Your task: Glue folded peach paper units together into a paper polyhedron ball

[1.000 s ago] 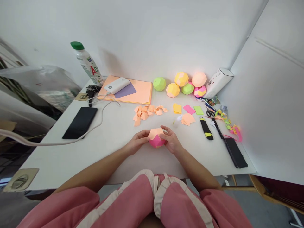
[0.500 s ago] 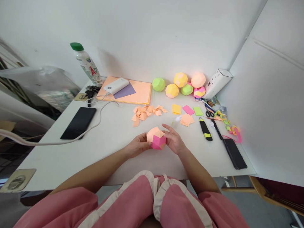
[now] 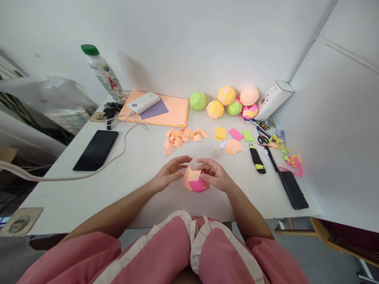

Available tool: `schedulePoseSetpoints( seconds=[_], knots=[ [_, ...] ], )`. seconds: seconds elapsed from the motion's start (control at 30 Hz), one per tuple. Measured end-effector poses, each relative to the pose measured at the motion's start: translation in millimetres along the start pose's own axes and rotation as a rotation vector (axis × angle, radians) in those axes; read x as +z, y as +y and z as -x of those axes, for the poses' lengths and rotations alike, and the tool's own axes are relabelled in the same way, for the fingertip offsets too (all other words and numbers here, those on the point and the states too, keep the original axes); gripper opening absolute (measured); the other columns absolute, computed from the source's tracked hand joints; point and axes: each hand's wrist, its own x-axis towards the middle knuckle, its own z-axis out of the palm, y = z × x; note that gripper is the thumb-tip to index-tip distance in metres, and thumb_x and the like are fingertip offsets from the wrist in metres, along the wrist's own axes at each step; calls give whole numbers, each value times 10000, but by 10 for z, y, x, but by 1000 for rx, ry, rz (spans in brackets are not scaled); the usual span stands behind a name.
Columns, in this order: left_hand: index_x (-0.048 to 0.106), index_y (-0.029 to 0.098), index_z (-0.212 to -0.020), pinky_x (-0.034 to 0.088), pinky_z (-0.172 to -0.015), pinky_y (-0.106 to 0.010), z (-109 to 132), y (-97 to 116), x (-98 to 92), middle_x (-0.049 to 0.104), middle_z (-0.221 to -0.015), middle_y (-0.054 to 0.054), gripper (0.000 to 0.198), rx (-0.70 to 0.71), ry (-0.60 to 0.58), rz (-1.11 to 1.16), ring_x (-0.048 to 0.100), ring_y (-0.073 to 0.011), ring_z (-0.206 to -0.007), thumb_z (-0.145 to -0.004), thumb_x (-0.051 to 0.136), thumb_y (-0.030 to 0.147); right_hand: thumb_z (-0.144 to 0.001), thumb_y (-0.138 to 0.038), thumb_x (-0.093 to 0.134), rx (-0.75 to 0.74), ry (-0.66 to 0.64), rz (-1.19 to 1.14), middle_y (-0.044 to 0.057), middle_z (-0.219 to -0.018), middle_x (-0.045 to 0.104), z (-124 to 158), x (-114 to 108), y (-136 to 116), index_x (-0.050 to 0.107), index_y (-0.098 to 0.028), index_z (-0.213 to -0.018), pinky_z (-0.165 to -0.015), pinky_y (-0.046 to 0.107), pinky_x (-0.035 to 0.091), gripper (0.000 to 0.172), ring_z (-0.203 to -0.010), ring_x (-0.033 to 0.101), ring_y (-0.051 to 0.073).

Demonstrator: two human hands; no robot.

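Observation:
A folded-paper ball (image 3: 197,184) in peach and pink sits low over the front of the table, with a peach flap standing up on its left. My right hand (image 3: 217,175) grips it from the right, thumb on the top and fingers curled behind. On the other side my left hand (image 3: 170,173) is open, its fingers stretched out above and the thumb close to the raised flap; whether the thumb touches it I cannot tell. Loose folded peach paper pieces (image 3: 177,139) lie in a heap beyond the hands. Peach paper squares (image 3: 233,147) lie to their right.
Finished paper balls (image 3: 215,109) line the wall. Yellow (image 3: 220,133), pink (image 3: 235,134) and green (image 3: 248,136) papers lie before them. A cutter (image 3: 257,159), scissors (image 3: 262,138) and black case (image 3: 293,190) are right. A phone (image 3: 95,150), cable (image 3: 124,148), power bank (image 3: 144,103) and bottle (image 3: 105,77) stand left.
The left fingers have come off the ball's side and spread out. The ball has turned and moved slightly nearer me, and the right thumb now lies on top of it.

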Motion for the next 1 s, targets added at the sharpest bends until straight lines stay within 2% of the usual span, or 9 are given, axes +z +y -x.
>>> schedulePoseSetpoints(
  seconds=[0.07,0.17,0.33,0.5,0.63,1.0],
  knots=[
    [636,227,-1139,470,-897,-389,47,39,45,631,-1162,-104,354,-44,-49,-6,584,-254,-1067,-791,675,276,-775,-277,670,2,-16,2,40,-974,658,1,24,-1,537,-243,-1168,-712,273,495,417,-828,619,143],
    [677,208,-1059,498,-786,-330,103,51,112,669,-969,-77,295,-89,-15,31,614,-206,-906,-776,689,288,-780,-306,664,-13,16,-5,30,-919,647,-12,41,7,562,-235,-1133,-680,261,489,373,-787,605,133],
    [693,183,-960,490,-666,-266,100,62,152,644,-854,-39,276,-121,83,119,595,-138,-735,-701,755,256,-747,-302,702,-18,42,11,-1,-809,600,-41,47,55,618,-221,-1032,-576,230,450,308,-661,547,99],
    [669,172,-957,484,-574,-252,81,102,179,612,-717,3,289,-201,17,193,585,-115,-611,-693,762,247,-741,-281,706,-25,-10,10,-26,-730,555,-55,90,119,637,-211,-968,-559,232,430,248,-623,516,89],
    [657,162,-951,488,-568,-242,95,94,192,596,-677,16,295,-212,38,159,590,-111,-601,-693,768,252,-740,-259,703,-42,-15,15,-33,-715,539,-61,127,140,641,-212,-956,-564,233,414,230,-616,497,83],
    [642,158,-943,520,-631,-273,103,80,203,675,-757,-18,308,-228,48,159,646,-149,-694,-680,779,243,-743,-256,677,-67,35,80,-26,-706,533,-67,164,207,633,-204,-960,-557,233,413,227,-619,491,90]
  ],
)
